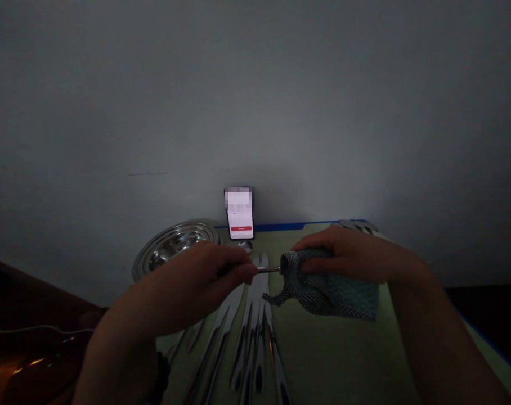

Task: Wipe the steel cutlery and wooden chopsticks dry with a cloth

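My left hand (pixel 225 271) is closed on one end of a slim metal piece of cutlery (pixel 269 269). The other end disappears into a checked cloth (pixel 323 289), so its kind cannot be told. My right hand (pixel 344 253) grips that cloth around the hidden end, and part of the cloth hangs below the fingers. Beneath my hands several table knives (pixel 250 343) lie side by side, most pointing away from me. A spoon (pixel 246 246) shows its bowl just beyond my left fingertips.
Nested shiny metal bowls (pixel 143 253) stand at the left back of the green table surface (pixel 323 360). A lit phone (pixel 241 222) leans on the grey wall (pixel 323 112). More cutlery (pixel 357 226) lies behind my right hand. Blue tape (pixel 281 227) marks the table's back edge.
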Demonstrator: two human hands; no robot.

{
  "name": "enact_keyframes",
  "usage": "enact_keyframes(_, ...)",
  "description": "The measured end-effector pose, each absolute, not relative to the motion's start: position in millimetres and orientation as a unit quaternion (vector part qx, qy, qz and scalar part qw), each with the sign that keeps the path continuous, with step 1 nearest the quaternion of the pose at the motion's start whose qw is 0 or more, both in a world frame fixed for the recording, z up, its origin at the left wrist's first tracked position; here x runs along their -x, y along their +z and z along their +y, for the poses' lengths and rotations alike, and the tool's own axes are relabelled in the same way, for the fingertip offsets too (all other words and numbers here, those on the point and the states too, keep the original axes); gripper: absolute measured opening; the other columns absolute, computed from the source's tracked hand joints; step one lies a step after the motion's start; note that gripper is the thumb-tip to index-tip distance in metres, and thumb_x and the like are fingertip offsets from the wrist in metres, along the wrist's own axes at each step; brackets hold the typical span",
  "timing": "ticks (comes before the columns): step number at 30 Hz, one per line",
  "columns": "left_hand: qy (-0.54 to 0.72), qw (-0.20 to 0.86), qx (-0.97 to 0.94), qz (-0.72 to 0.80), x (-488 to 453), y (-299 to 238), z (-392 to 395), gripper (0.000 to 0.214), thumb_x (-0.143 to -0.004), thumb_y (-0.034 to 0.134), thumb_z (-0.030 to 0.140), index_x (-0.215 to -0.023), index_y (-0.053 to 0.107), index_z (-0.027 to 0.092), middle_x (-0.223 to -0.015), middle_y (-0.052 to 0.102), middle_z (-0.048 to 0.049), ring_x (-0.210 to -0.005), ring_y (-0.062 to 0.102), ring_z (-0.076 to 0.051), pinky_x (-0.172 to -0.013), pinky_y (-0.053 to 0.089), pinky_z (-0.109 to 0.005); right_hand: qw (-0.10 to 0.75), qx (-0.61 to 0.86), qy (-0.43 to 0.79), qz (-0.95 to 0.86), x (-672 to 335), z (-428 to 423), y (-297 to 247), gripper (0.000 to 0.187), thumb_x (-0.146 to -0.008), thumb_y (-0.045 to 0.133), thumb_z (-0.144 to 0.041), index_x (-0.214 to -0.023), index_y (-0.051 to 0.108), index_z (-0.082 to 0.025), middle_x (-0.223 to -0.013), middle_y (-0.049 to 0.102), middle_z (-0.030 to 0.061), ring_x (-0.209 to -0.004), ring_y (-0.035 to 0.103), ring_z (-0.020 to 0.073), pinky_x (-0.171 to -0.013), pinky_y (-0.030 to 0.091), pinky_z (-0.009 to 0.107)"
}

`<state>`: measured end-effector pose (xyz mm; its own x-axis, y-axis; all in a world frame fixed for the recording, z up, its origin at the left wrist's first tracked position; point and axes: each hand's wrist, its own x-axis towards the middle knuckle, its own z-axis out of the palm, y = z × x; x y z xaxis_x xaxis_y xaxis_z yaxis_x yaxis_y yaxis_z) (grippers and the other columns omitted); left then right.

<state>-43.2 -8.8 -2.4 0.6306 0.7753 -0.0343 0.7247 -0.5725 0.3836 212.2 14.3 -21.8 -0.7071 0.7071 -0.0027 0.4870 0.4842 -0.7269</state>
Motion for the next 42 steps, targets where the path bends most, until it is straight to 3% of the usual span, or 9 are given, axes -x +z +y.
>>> enact_keyframes(13, 0.07, 0.188, -0.883, 0.424, 44.0, -2.9, -9.2, 0.034, -0.092, 0.038, 0.038, -0.073, 0.058, 0.019, -0.057, 0.054, 0.0044, -0.051, 0.046, -0.008, -0.048, 0.032, -0.022, 0.124, 0.362, 0.352, -0.854, -221.5, 11.4, -19.6, 0.027, -0.084, 0.054, -0.032, -0.107, 0.064, -0.021, -0.102, 0.068, 0.0005, -0.089, 0.063, 0.0159, -0.078, 0.045, 0.027)
enact_keyframes(21, 0.089, 0.188, -0.878, 0.43, 43.4, -2.4, -9.1, 0.033, -0.091, 0.039, 0.036, -0.069, 0.056, 0.018, -0.055, 0.051, 0.0044, -0.05, 0.045, -0.008, -0.048, 0.032, -0.022, 0.123, 0.418, 0.349, -0.83, -203.7, 13.2, -22.3, 0.038, -0.076, 0.058, -0.053, -0.096, 0.063, -0.021, -0.091, 0.067, 0.0019, -0.082, 0.062, 0.0195, -0.069, 0.046, 0.029)
enact_keyframes(23, 0.092, 0.19, -0.876, 0.435, 43.0, -1.8, -8.3, 0.033, -0.091, 0.039, 0.036, -0.069, 0.057, 0.018, -0.056, 0.053, 0.0039, -0.051, 0.046, -0.009, -0.049, 0.033, -0.022, 0.125, 0.411, 0.359, -0.829, -202.8, 10.0, -21.5, 0.048, -0.071, 0.062, -0.054, -0.108, 0.058, -0.023, -0.098, 0.065, 0.0018, -0.087, 0.061, 0.0196, -0.073, 0.046, 0.029)
enact_keyframes(26, 0.088, 0.195, -0.867, 0.451, 42.5, -1.8, -5.1, 0.033, -0.089, 0.04, 0.036, -0.07, 0.059, 0.017, -0.056, 0.054, 0.0028, -0.051, 0.047, -0.01, -0.05, 0.033, -0.023, 0.118, 0.404, 0.348, -0.838, -199.5, 4.2, -25.1, 0.086, -0.058, 0.073, -0.051, -0.132, 0.037, -0.026, -0.12, 0.055, 0.005, -0.102, 0.055, 0.0222, -0.083, 0.046, 0.031)
enact_keyframes(28, 0.082, 0.199, -0.861, 0.461, 41.8, -2.9, -1.6, 0.034, -0.088, 0.04, 0.037, -0.07, 0.06, 0.017, -0.057, 0.055, 0.002, -0.052, 0.048, -0.01, -0.051, 0.033, -0.023, 0.124, 0.415, 0.315, -0.845, -194.7, 1.7, -31.4, 0.105, -0.051, 0.077, -0.05, -0.139, 0.025, -0.025, -0.132, 0.042, 0.0084, -0.111, 0.05, 0.0252, -0.091, 0.043, 0.035)
enact_keyframes(30, 0.078, 0.206, -0.855, 0.469, 40.9, -4.7, 2.3, 0.035, -0.087, 0.039, 0.037, -0.07, 0.061, 0.016, -0.059, 0.057, 0.0009, -0.055, 0.051, -0.011, -0.052, 0.035, -0.024, 0.135, 0.438, 0.285, -0.842, -188.7, 1.5, -39.0, 0.11, -0.049, 0.078, -0.048, -0.14, 0.02, -0.024, -0.137, 0.034, 0.0104, -0.114, 0.048, 0.0272, -0.094, 0.042, 0.038)
enact_keyframes(37, 0.117, 0.225, -0.838, 0.483, 35.4, -11.5, 11.7, 0.036, -0.086, 0.039, 0.039, -0.071, 0.062, 0.016, -0.059, 0.056, 0.0017, -0.055, 0.05, -0.012, -0.055, 0.037, -0.023, 0.211, 0.502, 0.122, -0.83, -176.4, 12.4, -57.0, 0.078, -0.06, 0.059, -0.014, -0.133, 0.03, -0.014, -0.122, 0.041, 0.0145, -0.114, 0.044, 0.0268, -0.098, 0.038, 0.04)
enact_keyframes(40, 0.126, 0.236, -0.833, 0.485, 32.3, -13.6, 14.5, 0.035, -0.085, 0.04, 0.038, -0.068, 0.061, 0.016, -0.057, 0.054, 0.0022, -0.053, 0.049, -0.011, -0.054, 0.036, -0.022, 0.197, 0.531, 0.066, -0.821, -171.8, 13.6, -61.7, 0.069, -0.063, 0.058, -0.021, -0.129, 0.037, -0.015, -0.121, 0.042, 0.0156, -0.111, 0.044, 0.0311, -0.093, 0.039, 0.049)
enact_keyframes(42, 0.126, 0.245, -0.83, 0.484, 31.3, -15.7, 16.9, 0.035, -0.085, 0.04, 0.038, -0.068, 0.061, 0.016, -0.057, 0.054, 0.0019, -0.053, 0.048, -0.011, -0.053, 0.035, -0.022, 0.181, 0.541, 0.055, -0.819, -166.8, 12.8, -64.7, 0.075, -0.062, 0.063, -0.031, -0.131, 0.037, -0.015, -0.123, 0.042, 0.0165, -0.111, 0.043, 0.0344, -0.091, 0.038, 0.053)
